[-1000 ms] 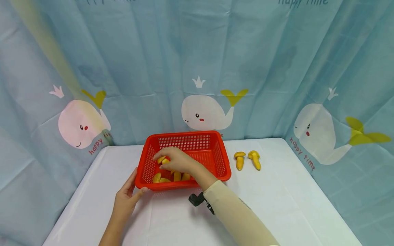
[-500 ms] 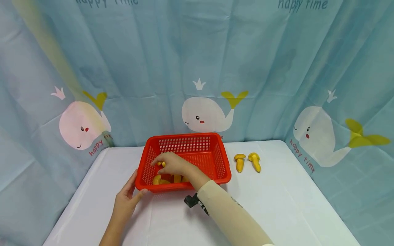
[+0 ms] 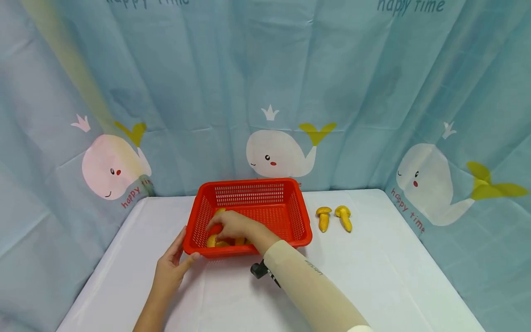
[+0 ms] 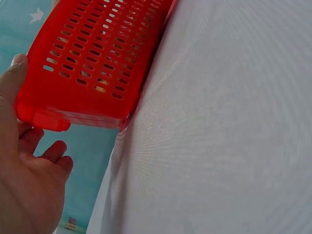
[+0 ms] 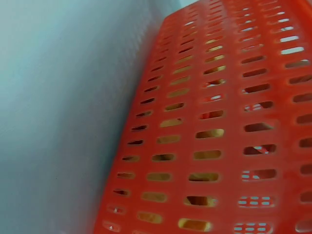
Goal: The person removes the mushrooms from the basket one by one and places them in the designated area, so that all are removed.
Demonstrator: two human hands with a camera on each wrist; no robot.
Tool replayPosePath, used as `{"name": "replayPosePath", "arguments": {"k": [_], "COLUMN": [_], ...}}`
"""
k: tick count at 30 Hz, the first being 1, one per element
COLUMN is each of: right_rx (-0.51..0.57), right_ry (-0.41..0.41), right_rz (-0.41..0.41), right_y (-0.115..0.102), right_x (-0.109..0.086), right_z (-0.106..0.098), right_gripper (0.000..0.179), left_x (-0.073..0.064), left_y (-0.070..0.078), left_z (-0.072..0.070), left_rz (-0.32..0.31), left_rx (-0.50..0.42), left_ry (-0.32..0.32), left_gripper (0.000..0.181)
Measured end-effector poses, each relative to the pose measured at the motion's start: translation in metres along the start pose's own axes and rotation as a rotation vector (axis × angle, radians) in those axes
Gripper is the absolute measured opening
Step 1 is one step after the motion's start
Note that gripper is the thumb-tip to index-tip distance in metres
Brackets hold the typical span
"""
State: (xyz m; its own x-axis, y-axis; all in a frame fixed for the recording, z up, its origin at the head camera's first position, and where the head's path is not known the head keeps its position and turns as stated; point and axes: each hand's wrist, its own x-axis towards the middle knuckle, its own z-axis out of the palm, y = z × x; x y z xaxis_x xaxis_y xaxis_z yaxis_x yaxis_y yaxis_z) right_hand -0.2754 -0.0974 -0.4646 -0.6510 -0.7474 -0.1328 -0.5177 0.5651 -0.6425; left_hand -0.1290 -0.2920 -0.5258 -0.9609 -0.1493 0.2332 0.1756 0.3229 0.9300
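A red plastic basket (image 3: 249,249) with slotted walls stands on the white table. My left hand (image 3: 168,272) grips its near left corner, the thumb (image 4: 17,73) against the outer wall and the fingers (image 4: 53,153) below the rim. My right hand (image 3: 238,226) reaches down inside the basket, thumb and fingers spread apart. Its fingertips are right above a yellow mushroom (image 3: 211,241) near the front left. Several yellow mushrooms lie in there, partly hidden by the right hand and the front wall. Through the slots in the right wrist view, yellow pieces (image 5: 207,155) show.
Right of the basket, two yellow mushrooms, one (image 3: 323,219) beside the other (image 3: 343,218), lie on the white tablecloth (image 3: 373,272). A blue curtain (image 3: 199,92) with whale prints hangs behind and along both sides of the table.
My right hand has dipped lower into the basket, toward the mushrooms at the front left. The left hand keeps its grip on the corner, and the basket stays in place.
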Motion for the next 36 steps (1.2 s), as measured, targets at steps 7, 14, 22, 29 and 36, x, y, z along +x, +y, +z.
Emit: {"name": "replayPosePath", "arguments": {"k": [7,14,22,29,36], "right_rx": [-0.055,-0.055,-0.019,-0.026,-0.037], "right_ry": [-0.035,-0.073,-0.073,-0.054,-0.043], "right_rz": [0.056,0.104,0.132,0.129,0.145], "right_y": [-0.002,-0.006,0.000,0.002,-0.001], "right_x": [0.004,0.001,0.007,0.010,0.008], "right_z": [0.006,0.007,0.011,0.012,0.011], "right_gripper": [0.034,0.036,0.037,0.035,0.031], "left_x": [0.000,0.000,0.000,0.001,0.001], "left_y": [0.000,0.000,0.002,0.003,0.001], "left_z": [-0.001,0.000,0.000,0.000,0.000], "left_rz": [-0.007,-0.006,-0.014,-0.012,-0.010], "left_rx": [0.009,0.006,0.022,0.006,0.000], "left_ry": [0.002,0.005,0.007,0.007,0.006], "left_gripper": [0.078,0.079,0.079,0.079,0.079]}}
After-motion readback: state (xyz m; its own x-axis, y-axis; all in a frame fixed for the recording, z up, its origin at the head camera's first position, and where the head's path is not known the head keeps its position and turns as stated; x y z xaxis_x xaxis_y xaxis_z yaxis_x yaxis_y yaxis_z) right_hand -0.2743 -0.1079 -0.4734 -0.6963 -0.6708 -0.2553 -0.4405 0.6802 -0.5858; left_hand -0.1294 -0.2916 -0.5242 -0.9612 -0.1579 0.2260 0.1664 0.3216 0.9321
